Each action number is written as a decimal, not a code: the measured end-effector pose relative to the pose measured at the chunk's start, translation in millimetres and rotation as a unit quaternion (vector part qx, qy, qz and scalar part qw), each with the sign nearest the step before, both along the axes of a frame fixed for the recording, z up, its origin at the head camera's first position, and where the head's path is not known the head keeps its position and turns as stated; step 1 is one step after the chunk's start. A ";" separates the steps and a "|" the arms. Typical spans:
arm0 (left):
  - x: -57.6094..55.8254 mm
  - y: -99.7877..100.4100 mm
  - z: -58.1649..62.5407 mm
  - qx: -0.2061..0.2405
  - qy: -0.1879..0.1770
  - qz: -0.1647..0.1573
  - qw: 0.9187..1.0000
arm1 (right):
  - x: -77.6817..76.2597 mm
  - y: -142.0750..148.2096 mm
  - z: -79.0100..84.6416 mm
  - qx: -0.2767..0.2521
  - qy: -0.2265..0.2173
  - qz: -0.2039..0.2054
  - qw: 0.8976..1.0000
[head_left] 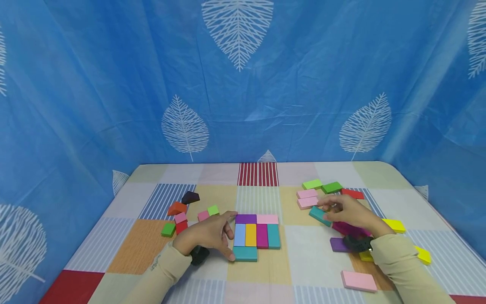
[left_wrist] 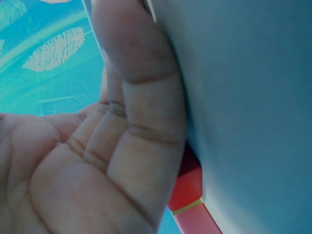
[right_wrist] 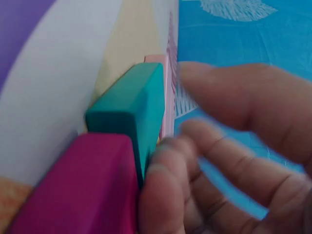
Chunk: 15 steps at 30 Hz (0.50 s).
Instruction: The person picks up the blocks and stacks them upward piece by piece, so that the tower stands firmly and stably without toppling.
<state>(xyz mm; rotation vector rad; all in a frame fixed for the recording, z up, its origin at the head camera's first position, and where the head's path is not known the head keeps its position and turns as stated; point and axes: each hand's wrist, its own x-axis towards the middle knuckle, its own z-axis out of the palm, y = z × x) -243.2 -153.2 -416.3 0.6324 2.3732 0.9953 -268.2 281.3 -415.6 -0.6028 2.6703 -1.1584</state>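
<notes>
A flat arrangement of coloured blocks lies mid-table: a purple block (head_left: 246,218) and a pink block (head_left: 267,218) along the far side, upright-running pieces below, and a teal block (head_left: 244,253) at the near left. My left hand (head_left: 209,233) spans its left side, index tip by the purple block and thumb tip at the near teal block's end. At the right, my right hand (head_left: 347,211) hovers over a loose teal block (head_left: 318,215), fingers bent but not closed around it. In the right wrist view, that teal block (right_wrist: 126,105) stands beside a magenta block (right_wrist: 80,187).
Left of the arrangement lie several small blocks, among them red (head_left: 181,227), green (head_left: 168,229) and dark (head_left: 190,197). Around my right arm are yellow (head_left: 395,225), purple (head_left: 339,245), red (head_left: 352,194) and pink (head_left: 358,281) blocks. A blue leaf-print curtain (head_left: 288,105) encloses the table.
</notes>
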 end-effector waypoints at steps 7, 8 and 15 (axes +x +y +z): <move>0.6 0.4 0.2 -0.002 0.000 0.001 1.000 | 0.3 -1.8 -3.7 0.042 0.018 -0.013 0.999; 0.6 0.4 0.0 -0.003 -0.001 0.001 1.000 | 0.6 -2.6 -3.5 0.046 0.019 -0.012 0.999; 0.2 0.9 -0.5 -0.007 0.001 0.002 1.000 | 3.0 -5.5 -0.8 0.031 -0.009 0.056 0.998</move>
